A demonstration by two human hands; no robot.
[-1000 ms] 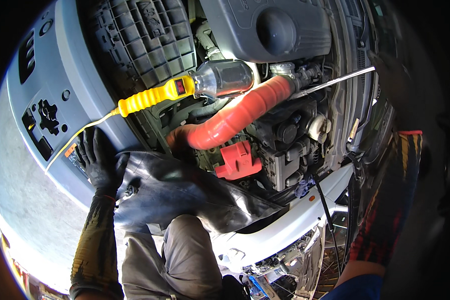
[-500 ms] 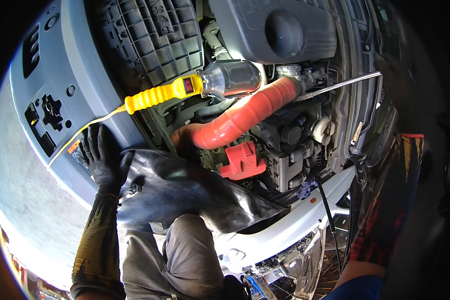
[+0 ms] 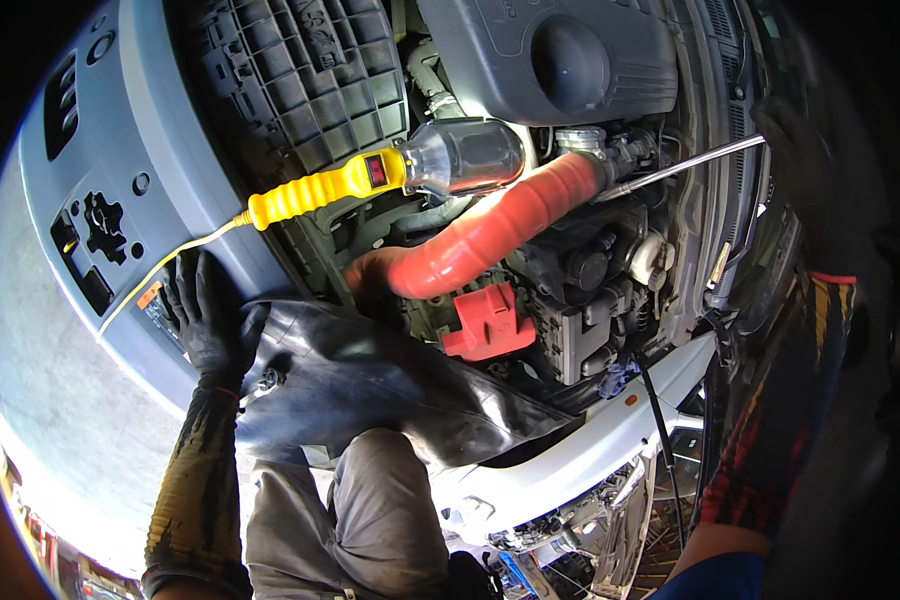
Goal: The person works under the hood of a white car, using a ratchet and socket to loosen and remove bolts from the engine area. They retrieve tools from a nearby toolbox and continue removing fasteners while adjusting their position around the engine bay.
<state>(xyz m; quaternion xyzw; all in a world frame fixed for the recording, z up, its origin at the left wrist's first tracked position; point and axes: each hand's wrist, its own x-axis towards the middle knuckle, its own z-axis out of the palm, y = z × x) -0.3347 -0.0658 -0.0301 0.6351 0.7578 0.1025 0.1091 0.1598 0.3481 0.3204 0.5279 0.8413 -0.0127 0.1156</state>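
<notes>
My left hand point(image 3: 208, 315), in a black glove, lies flat with fingers spread on the grey front panel point(image 3: 155, 250) of a vehicle, beside a black fender cover point(image 3: 370, 370). At the right, my right hand point(image 3: 802, 155), also gloved in black, is closed around the outer end of a socket wrench with a long silver extension bar point(image 3: 690, 168). Deep shadow hides most of those fingers. The bar slants down to the left, its far end among engine parts by a red-orange intake hose point(image 3: 490, 225); what it meets there is hidden.
A yellow-handled work lamp point(image 3: 310, 197) lies lit across the engine bay, its cord point(image 3: 175, 250) trailing over the front panel. Around it are a black engine cover point(image 3: 480, 50), a red plastic cover point(image 3: 490, 322) and a white fender point(image 3: 560, 440). A thin black prop point(image 3: 660, 430) stands near the fender.
The wrench's outer end has swung slightly upward, and its bent handle, seen before, is now behind my right hand. My left hand stays put.
</notes>
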